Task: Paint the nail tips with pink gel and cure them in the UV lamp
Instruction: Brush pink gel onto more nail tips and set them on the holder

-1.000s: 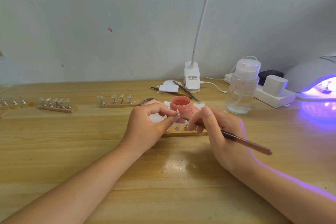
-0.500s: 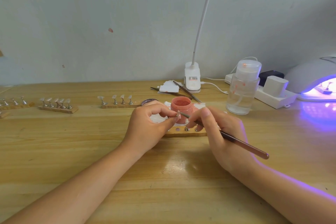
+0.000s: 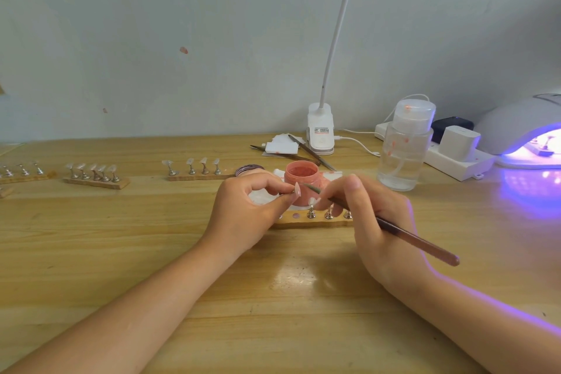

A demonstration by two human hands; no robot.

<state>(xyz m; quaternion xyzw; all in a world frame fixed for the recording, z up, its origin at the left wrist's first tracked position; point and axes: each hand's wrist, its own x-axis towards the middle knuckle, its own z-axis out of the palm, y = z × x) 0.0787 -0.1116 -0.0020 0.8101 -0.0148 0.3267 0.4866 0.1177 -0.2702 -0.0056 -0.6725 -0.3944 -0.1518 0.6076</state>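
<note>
My left hand [image 3: 247,209] pinches a small metal stand with a pale pink nail tip [image 3: 297,189] on it, held just in front of the open jar of pink gel [image 3: 301,177]. My right hand [image 3: 368,215] grips a thin brush [image 3: 403,235] like a pen, its pointed end a little to the right of the nail tip. Below both hands lies a wooden holder strip [image 3: 312,223] with several metal stands in it. The UV lamp [image 3: 528,138] glows purple at the far right, with something inside it.
Three more wooden strips with clear nail tips [image 3: 194,168] [image 3: 95,174] [image 3: 22,171] line the left back of the table. A clear pump bottle [image 3: 405,149], a clip lamp base [image 3: 320,130], a power strip [image 3: 455,158], tweezers and white pads stand behind the jar.
The brush tip has lifted off the nail tip and drawn slightly to the right. My left hand still holds the stand in the same place.
</note>
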